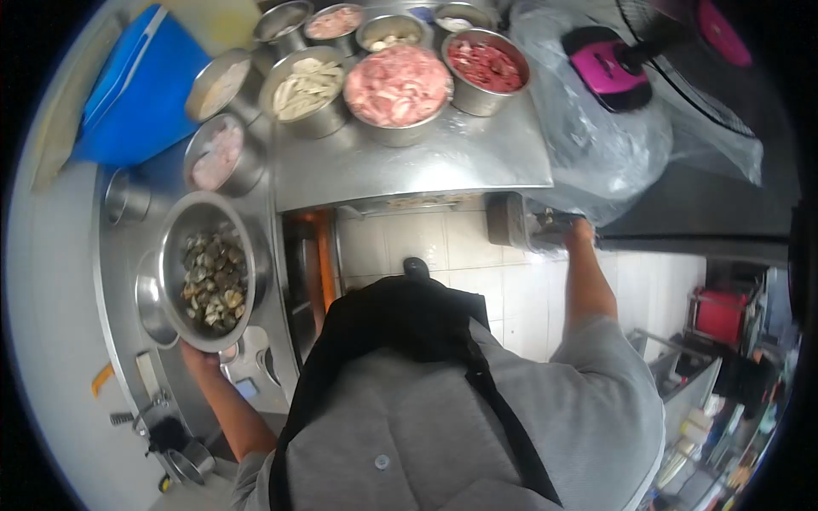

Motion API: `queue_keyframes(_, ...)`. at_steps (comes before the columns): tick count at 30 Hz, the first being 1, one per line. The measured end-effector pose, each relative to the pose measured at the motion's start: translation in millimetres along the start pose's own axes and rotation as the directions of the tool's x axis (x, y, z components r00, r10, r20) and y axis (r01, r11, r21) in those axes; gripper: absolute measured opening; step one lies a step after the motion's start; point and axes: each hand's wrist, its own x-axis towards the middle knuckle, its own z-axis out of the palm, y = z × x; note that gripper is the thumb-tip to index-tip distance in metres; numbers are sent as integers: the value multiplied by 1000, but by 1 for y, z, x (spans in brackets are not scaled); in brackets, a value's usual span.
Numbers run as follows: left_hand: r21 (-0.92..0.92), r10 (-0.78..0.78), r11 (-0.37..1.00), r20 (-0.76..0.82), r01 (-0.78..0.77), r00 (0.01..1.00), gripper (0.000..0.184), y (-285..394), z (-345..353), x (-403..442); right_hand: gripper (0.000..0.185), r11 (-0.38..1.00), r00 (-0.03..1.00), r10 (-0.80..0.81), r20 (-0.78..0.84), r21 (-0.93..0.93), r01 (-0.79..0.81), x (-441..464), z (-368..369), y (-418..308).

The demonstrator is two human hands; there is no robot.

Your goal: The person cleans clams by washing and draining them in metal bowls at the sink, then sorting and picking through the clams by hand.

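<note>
While the left hand [202,359] alone clamps the near edge of the shellfish bowl [200,213], over the left counter [128,255], keeping it level matters (loose shells could slide). The right hand [580,232] is well apart, by the bin [504,223]; its grip I cannot tell. Another bowl [150,300] and the meat bowl [396,136] limit space.

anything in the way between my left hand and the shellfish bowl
Nothing visible: the left hand is right at the near rim of the bowl. Another bowl sits to the left, out of the way.
</note>
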Motion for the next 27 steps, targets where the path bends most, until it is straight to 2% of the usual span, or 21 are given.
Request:
queue_keyframes(1, 43, 48, 998, -63, -46, 997, 45, -3, -3, -3, 34, 801, 992, -75, -99, -599, 1, 11, -4, 6)
queue_keyframes(2, 85, 112, 991, -142, -101, 983, 44, -7, -21, -2, 33, 795, 995, 92, -39, -599, -97, -13, -45, -33)
queue_keyframes(3, 582, 331, 789, -133, -196, 934, 44, -27, -72, 23, 30, 771, 993, -72, -93, -636, -4, -20, -58, -42)
queue_keyframes(4, 922, 478, 361, -55, -139, 877, 44, -29, -119, 38, 37, 730, 995, -90, -36, -682, 42, 3, -53, -17)
queue_keyframes(6, 728, 406, 673, -218, -130, 887, 42, -19, -41, -30, 53, 639, 989, -126, 80, -756, 142, 54, -39, 37)
queue_keyframes(7, 818, 459, 557, -158, -145, 874, 41, -22, -59, -25, 52, 747, 990, -140, -15, -658, 96, 52, -46, 38)
queue_keyframes(8, 653, 495, 706, -177, -275, 850, 42, -25, -46, -36, 52, 843, 982, -153, -111, -533, 71, 50, -52, 37)
queue_keyframes(9, 563, 447, 789, -254, -244, 858, 41, -19, -32, -49, 51, 915, 965, -164, -205, -397, 71, 47, -58, 35)
queue_keyframes(10, 532, 409, 818, -267, -220, 873, 40, -15, -33, -56, 48, 932, 880, -273, -388, -333, 143, 16, -79, 9)
queue_keyframes(12, 447, 345, 874, -288, -193, 893, 40, -2, -16, -75, 37, 846, 782, -528, -332, -122, 519, -80, -101, -99)
queue_keyframes(14, 394, 383, 880, -263, -264, 885, 37, -4, 5, -75, 28, 639, 710, -679, -184, 328, 696, -169, -94, -220)
queue_keyframes(15, 335, 412, 883, -222, -327, 884, 34, -3, 8, -68, 20, 571, 620, -761, -188, 259, 779, -217, -93, -275)
queue_keyframes(16, 327, 407, 888, -233, -323, 883, 34, -3, 10, -58, 17, 433, 523, -828, -204, 360, 826, -255, -84, -321)
queue_keyframes(17, 294, 509, 848, -228, -440, 830, 31, -3, 11, -46, 16, 354, 422, -888, -182, 315, 881, -303, -83, -369)
queue_keyframes(18, 261, 603, 794, -226, -549, 765, 28, -3, 11, -36, 16, 199, 282, -940, -191, 363, 910, -347, -76, -410)
queue_keyframes(19, 251, 595, 801, -235, -543, 769, 28, -2, 12, -29, 16, 85, 148, -983, -104, 454, 887, -392, -74, -451)
queue_keyframes(20, 340, 631, 765, -221, -547, 744, 28, 2, 15, -23, 19, -44, -13, -997, -76, 421, 906, -418, -60, -483)
queue_keyframes(22, 419, 658, 729, -207, -542, 724, 27, 7, 23, -23, 19, -160, -174, -985, 12, 341, 926, -468, -34, -538)
queue_keyframes(24, 340, 615, 763, -120, -550, 780, 33, 10, 27, -29, 24, -121, -163, -945, 283, 159, 980, -494, -6, -580)
queue_keyframes(25, 386, 617, 749, -109, -539, 779, 37, 5, 22, -27, 24, -118, -159, -942, 295, 152, 981, -503, 7, -591)
queue_keyframes(27, 370, 608, 762, -129, -531, 783, 39, 0, 15, -30, 28, -48, 0, -808, 590, -65, 997, -513, 30, -601)
